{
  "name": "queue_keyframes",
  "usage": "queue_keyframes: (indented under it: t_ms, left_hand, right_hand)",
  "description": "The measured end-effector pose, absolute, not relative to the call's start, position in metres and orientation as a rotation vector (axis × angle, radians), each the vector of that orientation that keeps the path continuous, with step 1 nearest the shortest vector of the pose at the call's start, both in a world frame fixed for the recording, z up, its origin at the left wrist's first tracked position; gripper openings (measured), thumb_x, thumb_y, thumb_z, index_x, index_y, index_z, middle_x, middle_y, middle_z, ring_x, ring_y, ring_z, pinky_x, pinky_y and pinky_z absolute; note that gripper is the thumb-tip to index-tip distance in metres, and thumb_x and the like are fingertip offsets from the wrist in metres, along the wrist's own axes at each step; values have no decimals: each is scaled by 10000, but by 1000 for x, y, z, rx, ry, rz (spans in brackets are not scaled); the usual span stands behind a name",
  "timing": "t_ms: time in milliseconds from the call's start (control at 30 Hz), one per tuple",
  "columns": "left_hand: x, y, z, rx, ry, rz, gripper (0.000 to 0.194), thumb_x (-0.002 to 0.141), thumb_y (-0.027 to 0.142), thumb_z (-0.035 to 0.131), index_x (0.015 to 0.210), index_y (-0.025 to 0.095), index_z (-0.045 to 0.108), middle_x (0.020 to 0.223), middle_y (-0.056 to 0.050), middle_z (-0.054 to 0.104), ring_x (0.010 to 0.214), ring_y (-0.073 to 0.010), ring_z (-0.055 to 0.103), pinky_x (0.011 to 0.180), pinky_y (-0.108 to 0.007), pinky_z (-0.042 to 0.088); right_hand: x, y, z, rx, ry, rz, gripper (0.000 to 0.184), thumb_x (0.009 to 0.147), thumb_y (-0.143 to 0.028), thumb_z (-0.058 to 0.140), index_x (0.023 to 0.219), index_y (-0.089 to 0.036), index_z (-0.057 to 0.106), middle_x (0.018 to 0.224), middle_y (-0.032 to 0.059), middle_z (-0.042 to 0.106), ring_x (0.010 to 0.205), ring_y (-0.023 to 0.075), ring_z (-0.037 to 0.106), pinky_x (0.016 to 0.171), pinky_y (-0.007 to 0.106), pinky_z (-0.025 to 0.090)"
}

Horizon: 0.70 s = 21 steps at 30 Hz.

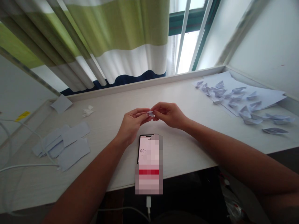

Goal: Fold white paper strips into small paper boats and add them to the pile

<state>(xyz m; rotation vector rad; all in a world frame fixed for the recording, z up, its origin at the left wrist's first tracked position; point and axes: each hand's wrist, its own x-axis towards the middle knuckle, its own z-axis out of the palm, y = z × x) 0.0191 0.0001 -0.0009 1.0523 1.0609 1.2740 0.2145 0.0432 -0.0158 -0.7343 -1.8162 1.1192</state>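
Note:
Between my two hands, over the middle of the white desk (112, 124), is a small folded piece of paper (151, 114). My left hand (134, 123) pinches its left side between thumb and fingers. From the other side my right hand (168, 114) grips it with thumb and fingertips. Much of the paper is hidden by the fingers, so its exact shape cannot be made out. Just below the hands a phone (149, 155) lies at the desk's front edge, its screen lit and partly blurred out.
Several folded paper boats (235, 96) lie at the right, many on white sheets (226, 77). Loose paper rectangles (74, 154) overlap at the left, near white cables (28, 167). A crumpled paper bit (88, 111) and a paper square (61, 104) lie farther back. A curtain (128, 31) hangs behind.

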Motion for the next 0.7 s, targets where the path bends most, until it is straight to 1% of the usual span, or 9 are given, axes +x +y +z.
queue_keyframes:
  t_ms: [100, 167, 233, 300, 400, 500, 567, 633, 700]
  left_hand:
    - [17, 1, -1, 994, 1032, 1272, 212, 729, 231, 922, 901, 158, 822, 902, -69, 835, 883, -193, 800, 987, -402, 646]
    - [16, 1, -1, 1007, 1023, 1271, 230, 729, 260, 934, 898, 151, 822, 910, -69, 831, 883, -185, 795, 979, -388, 643]
    - [16, 1, -2, 1068, 1047, 1294, 275, 712, 291, 966, 890, 155, 808, 903, -56, 825, 863, -179, 788, 944, -377, 644]
    - [17, 1, -3, 1139, 1086, 1327, 342, 667, 300, 1007, 885, 164, 781, 873, -39, 820, 823, -179, 784, 897, -372, 645]
    - [16, 1, -4, 1191, 1115, 1333, 448, 617, 310, 1044, 935, 166, 764, 856, -46, 828, 793, -197, 790, 851, -379, 649]
    - [14, 1, -3, 1220, 1147, 1305, 494, 612, 341, 1055, 976, 156, 776, 858, -69, 837, 785, -213, 793, 826, -387, 653]
    - [14, 1, -3, 1256, 1161, 1281, 493, 623, 356, 1052, 989, 150, 795, 849, -73, 837, 782, -215, 793, 823, -385, 653]
    - [14, 0, -3, 1306, 1158, 1259, 478, 647, 353, 1038, 1022, 150, 821, 862, -74, 842, 797, -214, 795, 836, -380, 652]
    - [14, -1, -3, 1362, 1147, 1238, 420, 705, 352, 1004, 1041, 156, 846, 888, -78, 849, 824, -215, 802, 859, -377, 653]
  right_hand:
    - [215, 43, -14, -693, -1814, 1119, 179, 950, -358, 755, 984, -184, 783, 907, 59, 827, 867, 202, 798, 854, 388, 664]
    - [214, 43, -13, -697, -1818, 1105, 203, 940, -384, 781, 954, -181, 790, 926, 71, 835, 890, 215, 799, 873, 405, 661]
    - [213, 43, -14, -700, -1792, 1135, 261, 912, -440, 828, 911, -186, 772, 911, 72, 834, 883, 224, 802, 863, 413, 661]
    - [212, 44, -16, -699, -1722, 1190, 343, 843, -486, 902, 877, -197, 721, 876, 59, 824, 854, 227, 804, 817, 401, 660]
    - [211, 46, -19, -717, -1636, 1291, 467, 741, -496, 986, 927, -202, 675, 838, 44, 816, 814, 225, 805, 755, 373, 648]
    - [212, 46, -18, -713, -1674, 1365, 463, 795, -525, 949, 1008, -172, 739, 895, 80, 839, 869, 230, 812, 814, 387, 651]
    - [213, 46, -16, -687, -1742, 1326, 421, 865, -551, 886, 982, -159, 789, 918, 92, 843, 879, 219, 801, 845, 389, 647]
    - [214, 46, -15, -675, -1803, 1237, 408, 902, -572, 846, 922, -165, 817, 887, 79, 832, 820, 193, 769, 808, 369, 638]
    - [215, 47, -15, -680, -1818, 1157, 410, 896, -583, 851, 868, -175, 824, 844, 60, 808, 742, 163, 724, 734, 335, 617]
